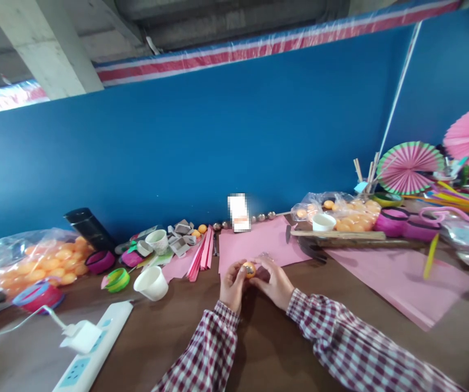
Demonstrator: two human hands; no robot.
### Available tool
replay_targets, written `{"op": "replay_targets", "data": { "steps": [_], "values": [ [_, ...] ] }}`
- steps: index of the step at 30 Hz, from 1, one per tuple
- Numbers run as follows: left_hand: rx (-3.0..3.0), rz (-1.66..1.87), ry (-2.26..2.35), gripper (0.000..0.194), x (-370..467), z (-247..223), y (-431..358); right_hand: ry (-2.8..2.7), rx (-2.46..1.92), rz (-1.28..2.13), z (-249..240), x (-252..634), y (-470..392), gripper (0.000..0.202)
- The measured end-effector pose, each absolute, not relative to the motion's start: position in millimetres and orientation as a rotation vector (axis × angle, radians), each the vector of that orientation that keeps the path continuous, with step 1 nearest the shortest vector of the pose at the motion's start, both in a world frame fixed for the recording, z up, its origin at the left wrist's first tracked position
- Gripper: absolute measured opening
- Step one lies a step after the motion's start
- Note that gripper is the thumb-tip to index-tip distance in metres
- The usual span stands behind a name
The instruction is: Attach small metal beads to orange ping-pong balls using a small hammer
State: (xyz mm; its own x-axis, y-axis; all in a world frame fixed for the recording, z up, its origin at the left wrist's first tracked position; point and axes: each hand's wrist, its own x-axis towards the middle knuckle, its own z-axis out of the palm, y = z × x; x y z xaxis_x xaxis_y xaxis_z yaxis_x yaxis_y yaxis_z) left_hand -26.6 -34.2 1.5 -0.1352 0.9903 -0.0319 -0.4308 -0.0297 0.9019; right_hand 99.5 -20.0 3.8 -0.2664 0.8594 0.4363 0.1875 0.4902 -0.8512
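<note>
A small orange ball [250, 268] with a dark, silvery patch on its upper side is held between my hands, low over the brown table. My left hand [231, 284] pinches it from the left with thumb and fingers. From the right, the thumb and forefinger of my right hand [275, 280] close around the same ball. Just beyond my fingers lies a pink paper sheet [262, 239], with a small clear piece [264, 255] on it, partly hidden. What the silvery patch is made of is too small to tell.
Left are a bag of orange balls [50, 261], a white paper cup [151, 283], folded pink strips [201, 253] and a power strip [95, 343]. Right are a hammer [336, 234], a second ball bag [357, 215] and pink paper [406, 277]. A blue partition [201, 136] stands behind.
</note>
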Motion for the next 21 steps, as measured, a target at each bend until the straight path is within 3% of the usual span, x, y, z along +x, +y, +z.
{"op": "replay_targets", "data": {
  "steps": [7, 21],
  "values": [
    [0.861, 1.447, 0.919, 0.038, -27.8, -2.4, -34.6, -1.736, -0.916, 0.827, 6.9, 100.3, -20.9, 0.026],
    [0.945, 1.391, 0.941, 0.034, -26.3, -0.6, -35.3, -1.808, -0.862, 0.77, 5.7, 101.9, -19.8, 0.029]
  ]
}}
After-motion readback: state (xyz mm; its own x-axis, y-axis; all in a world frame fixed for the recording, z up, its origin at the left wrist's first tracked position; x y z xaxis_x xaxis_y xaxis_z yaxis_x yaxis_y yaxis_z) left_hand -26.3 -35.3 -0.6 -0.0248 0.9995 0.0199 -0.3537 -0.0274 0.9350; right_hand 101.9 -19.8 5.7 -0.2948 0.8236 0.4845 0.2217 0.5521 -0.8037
